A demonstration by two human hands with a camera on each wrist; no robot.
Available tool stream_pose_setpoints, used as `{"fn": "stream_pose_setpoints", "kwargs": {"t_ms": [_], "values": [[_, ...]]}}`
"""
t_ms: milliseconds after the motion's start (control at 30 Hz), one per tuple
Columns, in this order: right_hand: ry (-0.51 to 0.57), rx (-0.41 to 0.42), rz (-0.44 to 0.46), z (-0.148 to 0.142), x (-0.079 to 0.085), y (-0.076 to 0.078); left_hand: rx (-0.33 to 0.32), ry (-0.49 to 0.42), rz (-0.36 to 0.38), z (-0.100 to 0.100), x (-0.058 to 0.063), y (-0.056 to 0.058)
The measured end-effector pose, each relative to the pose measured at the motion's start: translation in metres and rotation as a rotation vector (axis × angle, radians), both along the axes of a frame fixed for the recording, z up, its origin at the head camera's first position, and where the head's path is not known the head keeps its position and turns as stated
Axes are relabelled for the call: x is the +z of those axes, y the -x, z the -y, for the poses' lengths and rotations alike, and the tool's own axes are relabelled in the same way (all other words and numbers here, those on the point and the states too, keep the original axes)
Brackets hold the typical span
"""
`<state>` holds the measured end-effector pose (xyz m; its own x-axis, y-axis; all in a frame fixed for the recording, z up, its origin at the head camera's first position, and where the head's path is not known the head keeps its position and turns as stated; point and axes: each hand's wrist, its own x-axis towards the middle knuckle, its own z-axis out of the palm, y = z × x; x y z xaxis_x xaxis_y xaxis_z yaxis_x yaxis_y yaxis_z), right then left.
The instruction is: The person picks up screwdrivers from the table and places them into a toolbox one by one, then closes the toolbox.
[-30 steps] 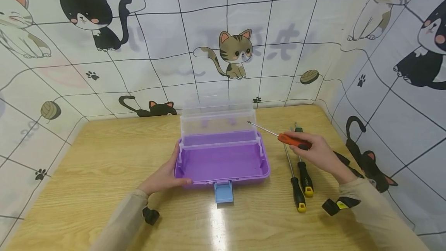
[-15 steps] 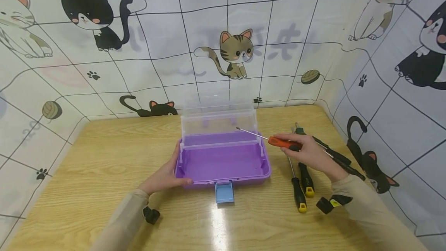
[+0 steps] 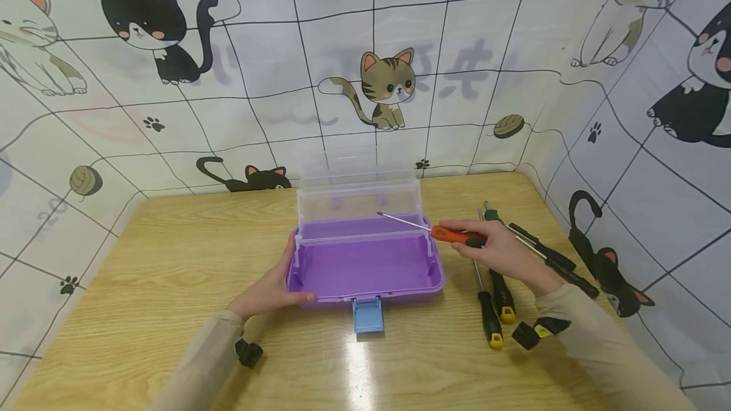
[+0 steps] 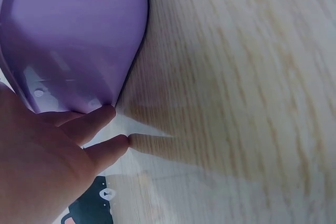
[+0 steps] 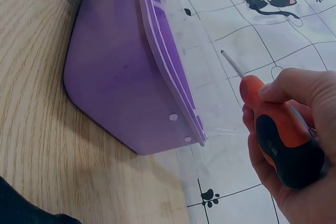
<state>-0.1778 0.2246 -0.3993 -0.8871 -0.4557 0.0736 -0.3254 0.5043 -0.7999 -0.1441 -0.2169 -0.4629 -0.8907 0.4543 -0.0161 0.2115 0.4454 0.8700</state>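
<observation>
- while the right hand grips the orange screwdriver by its handle, its shaft points left above the purple box
- the left hand holds the box's left end, probably to steady it
- more screwdrivers lie right, seemingly for easy reach

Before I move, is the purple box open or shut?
The purple box is open: its clear lid stands raised at the back, and the blue latch hangs unfastened in front.
</observation>
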Motion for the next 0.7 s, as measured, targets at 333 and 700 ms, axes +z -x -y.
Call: {"fn": "stream_pose_setpoints", "kwargs": {"t_ms": [333, 700], "values": [[0.026, 0.024, -0.040, 0.010, -0.003, 0.000, -0.001, -0.011, 0.006, 0.000, 0.000, -0.001], [0.071, 0.088, 0.018, 0.023, -0.001, 0.001, -0.016, -0.022, 0.007, 0.001, -0.001, 0.000]]}}
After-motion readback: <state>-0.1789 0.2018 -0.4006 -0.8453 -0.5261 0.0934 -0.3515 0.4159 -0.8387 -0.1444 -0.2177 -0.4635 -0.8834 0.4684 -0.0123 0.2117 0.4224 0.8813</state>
